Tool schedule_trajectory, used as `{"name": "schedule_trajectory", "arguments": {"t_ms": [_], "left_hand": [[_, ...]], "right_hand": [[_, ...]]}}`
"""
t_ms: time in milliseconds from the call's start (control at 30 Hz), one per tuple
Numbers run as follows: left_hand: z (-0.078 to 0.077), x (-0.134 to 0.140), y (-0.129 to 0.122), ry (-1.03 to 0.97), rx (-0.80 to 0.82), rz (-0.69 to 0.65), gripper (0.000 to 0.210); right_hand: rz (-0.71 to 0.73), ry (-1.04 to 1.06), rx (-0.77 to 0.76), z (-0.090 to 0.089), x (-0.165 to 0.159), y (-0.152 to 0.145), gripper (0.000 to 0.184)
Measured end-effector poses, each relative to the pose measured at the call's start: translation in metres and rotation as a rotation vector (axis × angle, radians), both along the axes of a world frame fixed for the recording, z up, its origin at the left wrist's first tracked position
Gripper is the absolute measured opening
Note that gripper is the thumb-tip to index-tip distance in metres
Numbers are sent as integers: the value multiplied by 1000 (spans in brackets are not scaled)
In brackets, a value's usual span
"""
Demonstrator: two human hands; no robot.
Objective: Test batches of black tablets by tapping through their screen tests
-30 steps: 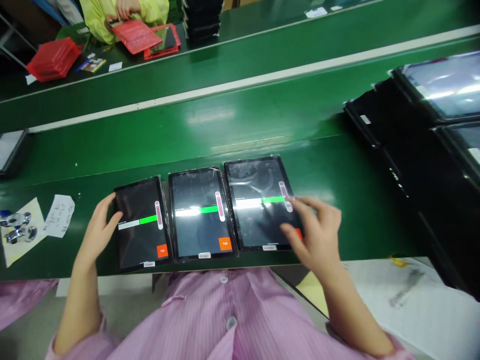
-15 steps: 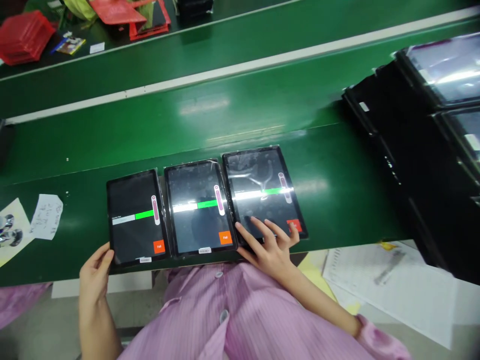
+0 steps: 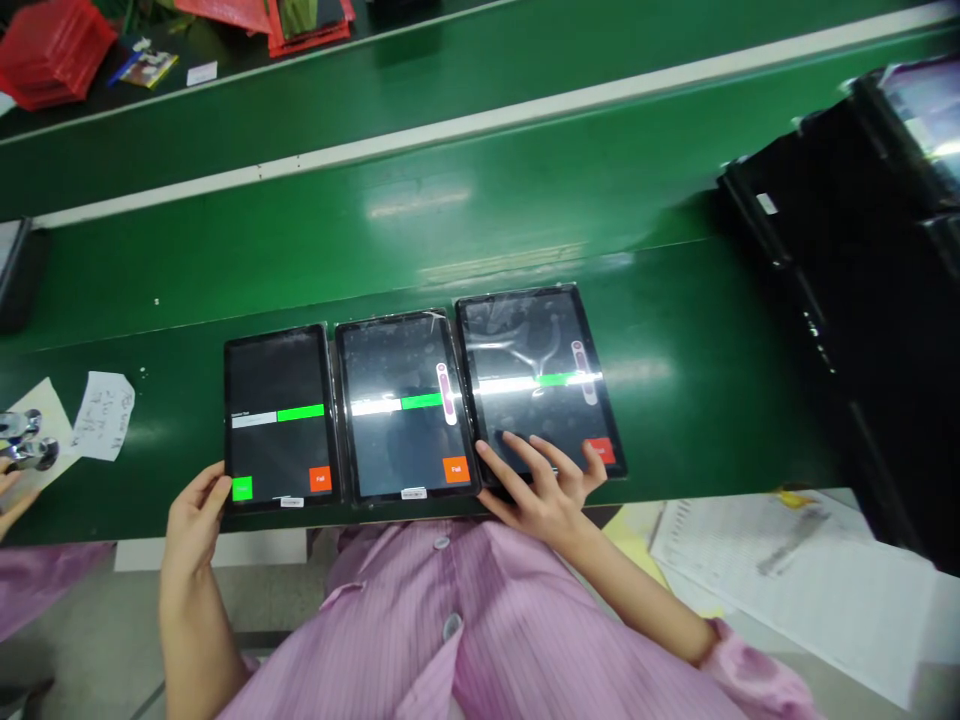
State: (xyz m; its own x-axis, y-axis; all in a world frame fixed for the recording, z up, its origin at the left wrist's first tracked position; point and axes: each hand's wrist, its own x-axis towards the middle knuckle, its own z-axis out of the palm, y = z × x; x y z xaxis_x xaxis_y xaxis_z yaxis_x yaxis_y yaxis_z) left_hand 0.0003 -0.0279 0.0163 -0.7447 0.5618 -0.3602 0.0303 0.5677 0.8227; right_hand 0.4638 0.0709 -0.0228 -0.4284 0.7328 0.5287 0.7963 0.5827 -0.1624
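Three tablets lie side by side on the green bench with their screens lit. On the left tablet (image 3: 279, 375), a white and green bar crosses the dark screen, with a green box at lower left and an orange "Fail" box at lower right. My left hand (image 3: 196, 520) pinches its lower left corner between thumb and fingers. The middle tablet (image 3: 401, 440) shows a similar bar, a pink upright slider and an orange "Fail" box. Across the lower part of the right tablet (image 3: 517, 335) my right hand (image 3: 544, 490) rests, fingers spread, partly covering its red box.
Black stacked tablets (image 3: 847, 280) rise at the right. A handwritten note (image 3: 105, 415) lies at left, near another person's hand (image 3: 13, 500) and metal pieces on yellow paper. Red folders (image 3: 56, 50) are piled at the far left; printed sheets (image 3: 795, 590) sit below the bench edge.
On the left tablet the pink slider has gone and a green box has appeared at lower left. Another person's hand has come in at the left edge. My hands stay in place.
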Motion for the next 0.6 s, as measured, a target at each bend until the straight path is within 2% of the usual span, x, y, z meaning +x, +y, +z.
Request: {"name": "schedule_trajectory", "arguments": {"t_ms": [133,333,600], "left_hand": [[3,-1,3,-67,30,-14,65],[5,1,7,-162,88,-118,59],[0,-3,4,-87,91,-126,59]], "right_hand": [[-38,-8,2,-6,-1,-2,65],[15,91,209,-5,-4,0,62],[19,82,219,1,-5,3,59]]}}
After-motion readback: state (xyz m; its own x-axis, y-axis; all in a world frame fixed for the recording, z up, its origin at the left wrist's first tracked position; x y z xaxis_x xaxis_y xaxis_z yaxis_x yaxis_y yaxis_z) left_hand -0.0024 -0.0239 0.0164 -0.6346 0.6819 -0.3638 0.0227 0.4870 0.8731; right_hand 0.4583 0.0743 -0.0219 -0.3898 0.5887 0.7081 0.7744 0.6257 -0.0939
